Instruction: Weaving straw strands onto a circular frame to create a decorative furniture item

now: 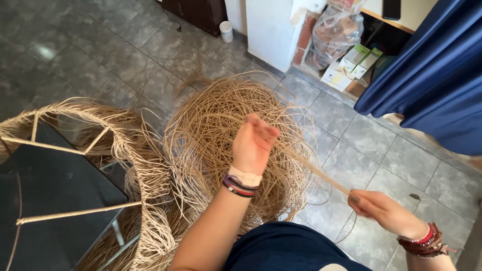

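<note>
My left hand [253,143] is raised over a big loose coil of tan rattan strands [211,135] lying on the floor, its fingers pinched on a few strands. My right hand [376,208] is lower and to the right, pinching the same thin bundle of strands [321,173], which runs taut between the two hands. Both wrists wear dark red and purple bracelets. At the left stands a round wire frame [75,150] partly wrapped with the same fibre, its rim covered in woven loops.
Grey floor tiles [125,50] stretch away behind the coil. A white cup [226,31] stands by a dark cabinet at the back. A plastic bag and small boxes [351,60] sit on a low shelf, and a blue curtain [432,75] hangs at the right.
</note>
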